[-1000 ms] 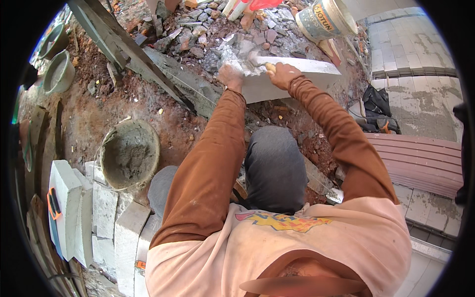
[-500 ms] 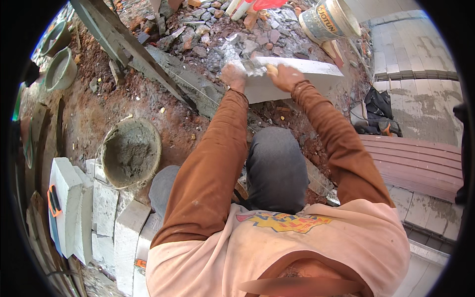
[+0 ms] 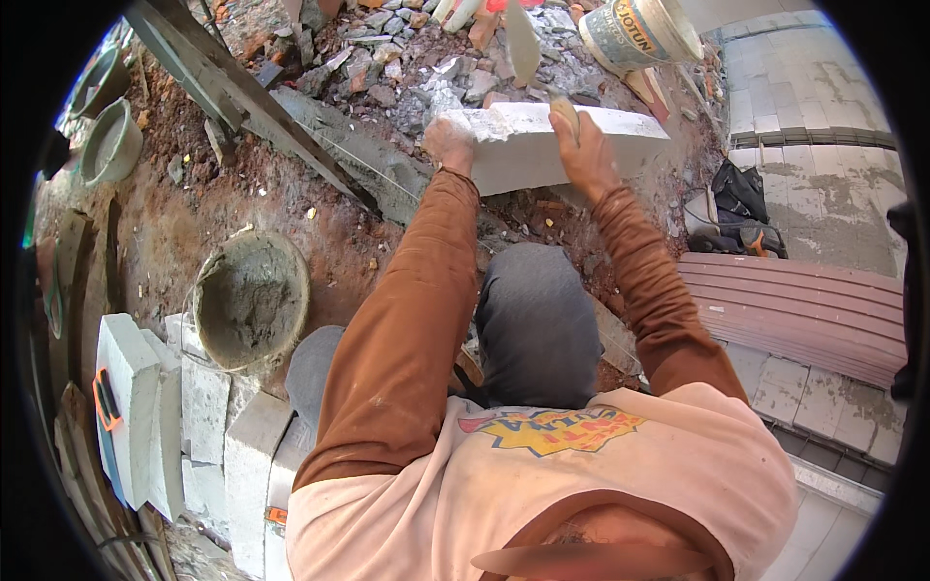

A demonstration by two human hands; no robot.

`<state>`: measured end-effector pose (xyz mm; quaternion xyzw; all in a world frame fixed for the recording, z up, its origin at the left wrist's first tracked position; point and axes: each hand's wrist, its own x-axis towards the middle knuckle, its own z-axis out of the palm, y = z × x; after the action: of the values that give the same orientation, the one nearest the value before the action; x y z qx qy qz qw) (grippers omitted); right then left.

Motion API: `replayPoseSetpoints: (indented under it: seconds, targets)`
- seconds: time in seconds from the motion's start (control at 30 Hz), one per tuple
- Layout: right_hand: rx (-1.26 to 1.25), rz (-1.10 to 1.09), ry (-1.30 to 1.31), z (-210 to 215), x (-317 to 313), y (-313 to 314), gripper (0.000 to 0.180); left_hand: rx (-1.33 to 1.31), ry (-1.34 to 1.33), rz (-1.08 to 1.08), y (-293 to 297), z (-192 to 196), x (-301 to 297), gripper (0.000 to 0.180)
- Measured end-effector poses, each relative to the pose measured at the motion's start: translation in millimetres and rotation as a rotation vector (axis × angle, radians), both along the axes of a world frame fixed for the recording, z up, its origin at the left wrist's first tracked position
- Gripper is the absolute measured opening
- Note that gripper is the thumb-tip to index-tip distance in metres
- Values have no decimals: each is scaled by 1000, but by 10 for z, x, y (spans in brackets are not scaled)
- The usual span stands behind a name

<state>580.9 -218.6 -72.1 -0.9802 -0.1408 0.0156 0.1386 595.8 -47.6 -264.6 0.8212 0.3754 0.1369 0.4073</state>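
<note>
A long white building block (image 3: pixel 528 155) lies across the red earth in front of my knees, by a bed of grey rubble. My left hand (image 3: pixel 449 143) grips the block's left end. My right hand (image 3: pixel 587 157) rests on the block's top near its middle and is closed around the wooden handle of a trowel (image 3: pixel 521 46). The trowel's grey blade points up and away over the rubble. Both arms wear rust-brown sleeves.
A round basin of grey mortar (image 3: pixel 250 302) sits at my left, with stacked white blocks (image 3: pixel 203 416) below it. A paint bucket (image 3: pixel 637 34) stands at the top right. Long dark beams (image 3: pixel 242 97) cross the upper left. A black bag (image 3: pixel 738 208) and paved tiles lie at the right.
Both hands have shifted a little farther along the block, and the trowel blade has swung up off the block to point away over the rubble.
</note>
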Motion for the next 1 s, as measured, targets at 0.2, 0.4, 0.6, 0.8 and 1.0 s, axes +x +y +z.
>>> replayPoseSetpoints:
  seconds: [0.2, 0.4, 0.6, 0.8, 1.0]
  targets:
    - [-130, 91, 59, -186, -42, -154, 63, -83, -78, -5, 27, 30, -40, 24]
    - [-252, 36, 175, -102, -103, -131, 62, -61, -122, 41, 2, -58, 21, 27]
    - [58, 74, 18, 144, -252, 143, 55, -126, -149, 144, 6, -217, 112, 20]
    - [-359, 155, -28, 83, -228, 223, 56, -102, -183, 109, 15, -189, 81, 33]
    - [-215, 191, 97, -30, -91, 287, 58, -28, -141, 123, -7, -156, 72, 40]
